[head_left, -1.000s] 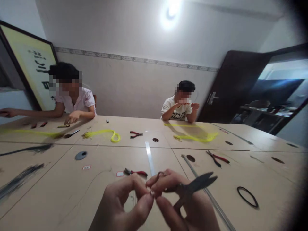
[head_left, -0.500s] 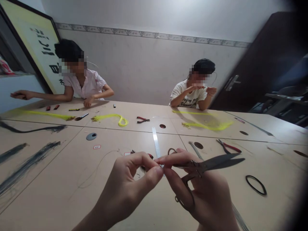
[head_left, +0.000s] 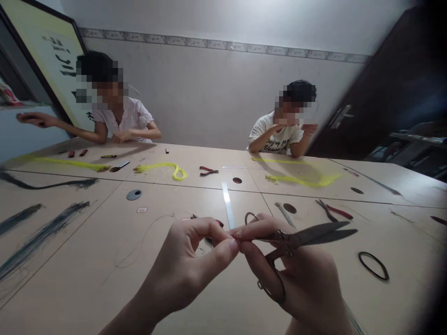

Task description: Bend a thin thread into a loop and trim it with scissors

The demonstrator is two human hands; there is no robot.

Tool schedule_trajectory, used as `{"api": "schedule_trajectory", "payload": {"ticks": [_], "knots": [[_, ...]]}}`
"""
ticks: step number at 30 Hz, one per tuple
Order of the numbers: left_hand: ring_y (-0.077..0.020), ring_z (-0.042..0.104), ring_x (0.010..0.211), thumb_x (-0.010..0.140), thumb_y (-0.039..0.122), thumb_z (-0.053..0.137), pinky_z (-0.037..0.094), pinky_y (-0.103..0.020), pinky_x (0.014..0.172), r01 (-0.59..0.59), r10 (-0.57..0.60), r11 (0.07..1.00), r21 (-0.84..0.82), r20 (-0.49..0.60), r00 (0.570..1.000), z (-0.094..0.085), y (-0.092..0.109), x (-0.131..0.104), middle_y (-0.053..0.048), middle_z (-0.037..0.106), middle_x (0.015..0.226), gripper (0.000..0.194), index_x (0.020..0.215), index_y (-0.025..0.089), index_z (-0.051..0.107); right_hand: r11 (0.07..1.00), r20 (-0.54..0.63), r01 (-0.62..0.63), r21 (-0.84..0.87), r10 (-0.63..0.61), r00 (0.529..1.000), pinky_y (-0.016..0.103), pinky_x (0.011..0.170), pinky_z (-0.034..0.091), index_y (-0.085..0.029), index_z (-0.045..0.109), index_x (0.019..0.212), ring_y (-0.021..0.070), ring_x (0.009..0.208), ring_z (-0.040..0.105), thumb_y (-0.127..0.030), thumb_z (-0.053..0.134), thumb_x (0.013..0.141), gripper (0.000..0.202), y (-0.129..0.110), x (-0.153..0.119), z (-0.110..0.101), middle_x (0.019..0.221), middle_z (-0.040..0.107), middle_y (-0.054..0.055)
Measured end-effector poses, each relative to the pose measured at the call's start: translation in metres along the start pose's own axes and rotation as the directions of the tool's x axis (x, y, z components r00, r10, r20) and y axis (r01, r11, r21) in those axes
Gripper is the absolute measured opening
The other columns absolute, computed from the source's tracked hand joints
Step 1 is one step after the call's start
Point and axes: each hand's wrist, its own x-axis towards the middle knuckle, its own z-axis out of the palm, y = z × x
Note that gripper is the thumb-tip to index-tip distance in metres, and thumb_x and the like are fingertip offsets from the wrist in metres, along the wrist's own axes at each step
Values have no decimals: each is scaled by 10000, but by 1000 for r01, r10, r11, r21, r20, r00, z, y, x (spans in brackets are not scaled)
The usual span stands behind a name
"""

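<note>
My left hand [head_left: 199, 263] is closed in a pinch, thumb against forefinger. Its tips meet the thumb and forefinger of my right hand [head_left: 307, 274] at a tiny coppery piece [head_left: 238, 237], too small to name. A pair of scissors [head_left: 307, 236] hangs in my right hand, one handle loop round the thumb, the blades slightly parted and pointing right. Behind the fingertips lies a steel ruler [head_left: 227, 202]. Pliers partly covered by my left hand show a red handle end [head_left: 220, 224]. Thin clear line [head_left: 146, 243] curls on the table at the left.
Red-handled pliers [head_left: 334, 211] and a black band [head_left: 373, 266] lie right; more pliers [head_left: 208, 171] lie farther back. Yellow strand bundles [head_left: 157, 168] and dark strand bundles [head_left: 45, 237] spread over the table [head_left: 87, 288]. Two people [head_left: 120, 116] sit opposite.
The view has shifted slightly. Both hands stay fingertip to fingertip, with the coppery piece now showing between them. The left person's near hand has moved a little.
</note>
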Motion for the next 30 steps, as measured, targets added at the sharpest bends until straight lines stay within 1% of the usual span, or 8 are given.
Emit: {"api": "schedule_trajectory", "payload": {"ticks": [3,6,12,15,18,22,24,30], "knots": [[-152,532,680,778,283,635,396,-298,677,6,-6,1000,-13,2,1000,-1,-2,1,18,608,644,190,609,198,623,1000,16,2,-19,-2,1000,170,619,456,-236,562,871,55,670,597,-114,555,842,126,1,0,0,765,647,-68],[-142,515,667,782,288,637,388,-286,666,5,-5,1000,-25,26,1000,-1,-4,1,20,602,643,197,609,196,619,999,23,7,-41,-6,1000,180,625,462,-226,544,845,66,676,608,-119,539,842,107,2,1,0,748,640,-58],[-107,426,581,792,275,624,344,-251,586,-8,10,998,-58,31,999,3,-2,1,51,502,583,213,595,204,581,1000,43,14,-20,-13,999,188,521,465,-233,496,808,77,575,591,-92,501,812,142,5,5,3,696,602,-64],[-108,430,602,790,240,617,353,-245,612,-14,13,995,-98,-14,1000,5,-1,1,53,501,591,221,579,206,559,1000,39,6,17,-7,999,225,601,518,-243,487,805,106,679,640,-95,484,816,148,8,4,2,742,620,-53],[-115,440,624,785,222,614,362,-252,649,-20,18,995,-95,-27,999,5,0,1,47,524,600,240,556,204,545,999,25,-11,44,10,1000,244,673,543,-250,491,811,124,788,671,-94,484,823,156,9,2,0,791,649,-47],[-118,393,584,779,239,619,323,-266,595,-21,19,997,-74,-25,1000,3,-1,-1,48,485,578,255,540,203,537,999,12,-13,35,13,1000,191,578,524,-257,547,902,96,682,647,-104,532,843,164,9,1,-1,766,647,-46],[-124,398,588,780,248,614,309,-272,585,-25,24,997,-79,-16,1000,2,-2,-1,45,475,574,259,540,202,530,999,17,11,30,-11,1000,188,570,524,-250,566,930,86,640,626,-96,543,836,182,8,1,0,755,642,-43],[-141,440,622,785,277,605,325,-286,607,-1,2,996,-85,12,1000,2,-2,2,28,489,591,273,540,199,512,999,39,52,15,-53,998,172,491,495,-244,559,898,101,663,634,-81,548,831,176,6,3,0,766,660,-23]]}}
